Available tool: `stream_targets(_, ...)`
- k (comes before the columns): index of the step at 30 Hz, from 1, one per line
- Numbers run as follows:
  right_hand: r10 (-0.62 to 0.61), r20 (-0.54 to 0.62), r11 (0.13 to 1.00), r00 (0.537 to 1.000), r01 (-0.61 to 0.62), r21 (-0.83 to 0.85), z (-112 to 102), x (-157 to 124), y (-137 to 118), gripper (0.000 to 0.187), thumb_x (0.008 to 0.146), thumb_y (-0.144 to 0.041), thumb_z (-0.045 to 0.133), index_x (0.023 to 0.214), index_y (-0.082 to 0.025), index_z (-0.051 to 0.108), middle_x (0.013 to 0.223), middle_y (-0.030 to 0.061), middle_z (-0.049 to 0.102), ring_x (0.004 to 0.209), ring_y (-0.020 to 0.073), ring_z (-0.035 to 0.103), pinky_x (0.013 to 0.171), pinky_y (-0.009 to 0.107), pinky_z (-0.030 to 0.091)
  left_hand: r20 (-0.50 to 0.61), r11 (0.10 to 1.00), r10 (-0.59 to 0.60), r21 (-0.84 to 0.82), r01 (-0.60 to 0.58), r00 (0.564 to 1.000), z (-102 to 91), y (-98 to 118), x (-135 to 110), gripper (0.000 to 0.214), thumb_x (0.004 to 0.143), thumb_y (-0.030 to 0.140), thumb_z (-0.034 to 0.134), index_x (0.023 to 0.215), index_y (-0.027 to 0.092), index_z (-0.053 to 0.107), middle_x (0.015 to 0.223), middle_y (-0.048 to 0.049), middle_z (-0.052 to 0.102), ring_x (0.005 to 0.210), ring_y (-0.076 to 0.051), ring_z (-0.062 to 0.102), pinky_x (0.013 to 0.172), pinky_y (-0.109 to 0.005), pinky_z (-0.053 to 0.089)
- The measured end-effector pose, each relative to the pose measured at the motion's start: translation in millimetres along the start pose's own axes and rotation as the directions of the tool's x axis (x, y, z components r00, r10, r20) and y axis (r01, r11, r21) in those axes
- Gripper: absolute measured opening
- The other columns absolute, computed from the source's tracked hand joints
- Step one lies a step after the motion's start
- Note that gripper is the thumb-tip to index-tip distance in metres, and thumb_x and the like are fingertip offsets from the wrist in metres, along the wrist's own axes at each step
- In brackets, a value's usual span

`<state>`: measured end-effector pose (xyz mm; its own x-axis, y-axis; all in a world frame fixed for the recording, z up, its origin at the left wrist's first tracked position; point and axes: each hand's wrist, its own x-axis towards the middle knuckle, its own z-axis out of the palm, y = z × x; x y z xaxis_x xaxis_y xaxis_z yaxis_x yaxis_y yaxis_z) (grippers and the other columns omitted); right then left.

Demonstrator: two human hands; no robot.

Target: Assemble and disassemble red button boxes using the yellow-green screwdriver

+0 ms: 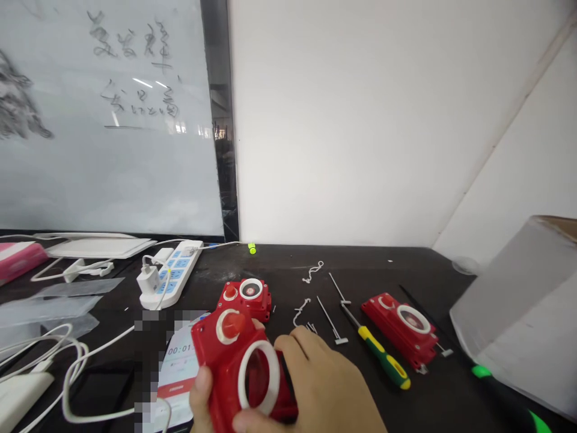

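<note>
Head view: a person holds a red plastic push-button housing (pixel 241 376) low in front of the camera, tilted up, with both hands closed around it. The left hand (pixel 201 402) cups its lower left side, and the right hand (pixel 322 385) curls its fingers over the right side. A round red button (pixel 233 325) with a white collar sits at the upper end, and a wide white ring (pixel 258 379) sits below it.

This two-sided hold looks sound for such a bulky piece: the hands brace opposite sides, and the fingers stay off the button.

Just behind the housing lies a second red push-button housing (pixel 243 299). To the right, on the black table (pixel 406 266), lie a third red push-button housing (pixel 399 325), a yellow-and-green screwdriver (pixel 383 361), two thin metal T-shaped pins (pixel 332 319), and two twists of pale wire (pixel 312 270).

To the left are a white power strip (pixel 170 273) with a plugged-in charger (pixel 149 279), a phone (pixel 177 376) showing a timer, partly pixelated, and loose white cables (pixel 72 367). Clear plastic bags (pixel 54 307) and a pink box (pixel 20 260) lie further left. A whiteboard (pixel 108 174) with handwriting stands behind the table, and a grey box (pixel 518 319) sits at the right edge.
</note>
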<state>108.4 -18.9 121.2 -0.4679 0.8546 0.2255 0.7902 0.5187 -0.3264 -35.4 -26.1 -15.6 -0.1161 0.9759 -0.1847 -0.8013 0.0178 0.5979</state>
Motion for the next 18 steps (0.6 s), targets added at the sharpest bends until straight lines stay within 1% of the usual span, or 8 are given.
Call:
stream_targets(3,-0.025,0.135,0.988,0.991,0.004,0.154,-7.4,11.0,8.6,0.031,0.065,-0.047,0.065,0.085,-0.022,0.063,0.083,0.0028,0.061,0.077,0.0232,0.060,0.063,0.033,0.046,-0.046,0.992,-0.063,-0.110,0.058,0.997,27.2,10.6,-5.0,0.080,0.053,0.064,0.068,0.121,0.022,0.055,0.106,-0.0061,0.068,0.118,-0.037,0.045,0.096,-0.047,0.043)
stream_targets(5,-0.091,0.181,0.969,0.979,0.045,0.243,-13.2,15.2,12.9,0.038,0.068,-0.038,0.065,0.104,-0.027,0.060,0.094,0.0011,0.060,0.085,0.0206,0.059,0.071,0.031,0.045,-0.050,0.987,-0.082,-0.142,0.074,0.995,39.9,14.4,-8.0,0.074,0.051,0.061,0.071,0.111,0.020,0.062,0.105,-0.0070,0.068,0.120,-0.036,0.043,0.098,-0.047,0.041)
stream_targets(7,-0.124,0.205,0.944,0.971,0.052,0.326,-16.7,17.9,16.4,0.058,0.065,-0.038,0.069,0.120,-0.031,0.050,0.106,0.0004,0.058,0.093,0.0198,0.057,0.078,0.031,0.043,-0.015,0.986,-0.089,-0.141,0.086,0.996,46.6,14.9,-8.6,0.061,0.051,0.058,0.073,0.097,0.019,0.069,0.102,-0.0071,0.069,0.121,-0.036,0.041,0.100,-0.046,0.038)
stream_targets(9,-0.079,0.202,0.930,0.976,-0.001,0.367,-17.1,19.8,18.6,0.058,0.066,-0.042,0.068,0.120,-0.030,0.050,0.106,0.0007,0.058,0.093,0.0195,0.056,0.079,0.031,0.043,0.047,0.990,-0.072,-0.121,0.077,0.996,48.4,12.6,-7.4,0.051,0.055,0.054,0.072,0.089,0.017,0.071,0.100,-0.0077,0.070,0.121,-0.036,0.041,0.101,-0.046,0.036)
stream_targets(11,-0.029,0.184,0.927,0.982,-0.042,0.373,-15.7,21.0,19.5,0.038,0.072,-0.041,0.061,0.107,-0.026,0.058,0.095,0.0003,0.061,0.085,0.0176,0.057,0.075,0.030,0.043,0.088,0.993,-0.034,-0.111,0.044,0.996,47.6,9.4,-5.8,0.046,0.059,0.053,0.071,0.088,0.017,0.071,0.099,-0.0083,0.070,0.120,-0.035,0.044,0.102,-0.044,0.035)
stream_targets(13,-0.068,0.164,0.925,0.984,0.000,0.379,-14.4,21.2,19.7,0.024,0.076,-0.032,0.058,0.099,-0.025,0.061,0.091,-0.0005,0.061,0.081,0.0156,0.057,0.073,0.028,0.043,0.076,0.994,0.004,-0.111,0.004,0.997,46.5,6.9,-4.7,0.045,0.060,0.051,0.071,0.090,0.017,0.071,0.099,-0.0082,0.070,0.117,-0.034,0.047,0.101,-0.042,0.036)
stream_targets(16,-0.179,0.126,0.906,0.976,0.113,0.408,-14.2,20.2,19.7,0.048,0.067,-0.026,0.065,0.114,-0.029,0.053,0.110,-0.0008,0.056,0.096,0.0161,0.054,0.082,0.027,0.041,0.028,0.993,0.013,-0.114,-0.010,1.000,46.1,5.7,-4.6,0.044,0.060,0.049,0.072,0.090,0.017,0.071,0.100,-0.0082,0.070,0.114,-0.034,0.050,0.100,-0.043,0.037)
stream_targets(18,-0.152,0.130,0.916,0.980,0.090,0.390,-14.9,19.9,19.1,0.059,0.062,-0.033,0.070,0.117,-0.029,0.050,0.114,0.0001,0.055,0.099,0.0183,0.054,0.083,0.029,0.041,0.021,0.994,-0.005,-0.113,0.008,1.000,46.3,5.8,-5.0,0.044,0.059,0.050,0.072,0.089,0.017,0.071,0.100,-0.0081,0.070,0.113,-0.034,0.051,0.100,-0.044,0.037)
